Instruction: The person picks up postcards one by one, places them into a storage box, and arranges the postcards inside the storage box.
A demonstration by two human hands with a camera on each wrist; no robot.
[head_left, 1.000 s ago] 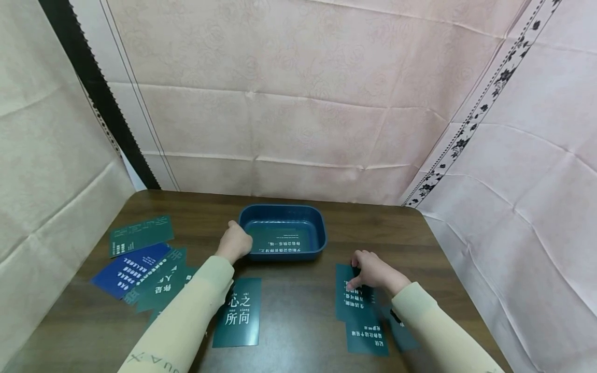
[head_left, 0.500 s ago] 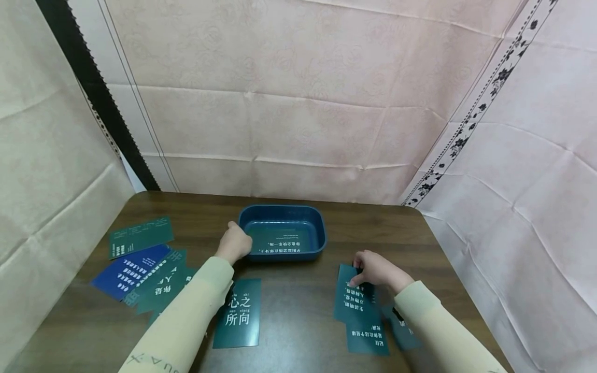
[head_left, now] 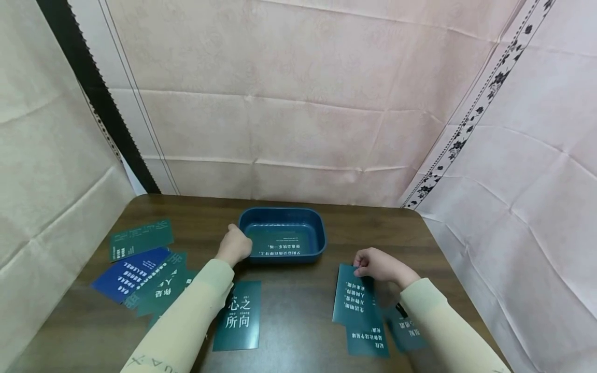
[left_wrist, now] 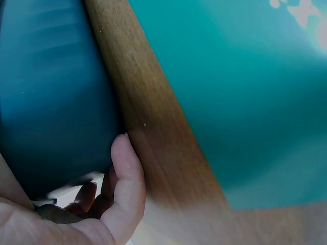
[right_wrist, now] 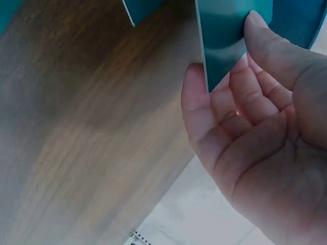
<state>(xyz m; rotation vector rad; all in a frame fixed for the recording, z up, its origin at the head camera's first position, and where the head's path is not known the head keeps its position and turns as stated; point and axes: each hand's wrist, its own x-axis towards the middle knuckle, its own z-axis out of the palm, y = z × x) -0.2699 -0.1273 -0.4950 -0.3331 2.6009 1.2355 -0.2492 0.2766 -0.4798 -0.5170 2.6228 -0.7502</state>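
At the left end of a dark blue tray (head_left: 318, 228), my left hand (head_left: 235, 245) grips the wall; in the left wrist view its fingers (left_wrist: 127, 176) curl about the tray's end. A green card with white writing (head_left: 280, 239) lies inside the tray. My right hand (head_left: 381, 266) pinches the far edge of another green printed card (head_left: 352, 300). The right wrist view has that pinched card (right_wrist: 222, 35) between thumb and fingers, one corner pointing down. Beneath it lies a second green card (head_left: 367, 342), and a third (head_left: 406, 330) is partly hidden by the right sleeve.
Several overlapping green cards (head_left: 142, 240) and a blue card (head_left: 132, 272) fan out on the table's left, partly covered by the left sleeve. One green card (head_left: 242, 316) lies in front of the tray. Pale cloth (head_left: 298, 129) hangs behind the brown wooden table (head_left: 298, 321).
The right hand has shifted slightly right; its fingers now hold the top card nearer its far edge, baring more writing. That card's near end has swung slightly left. Left hand and tray stay put.
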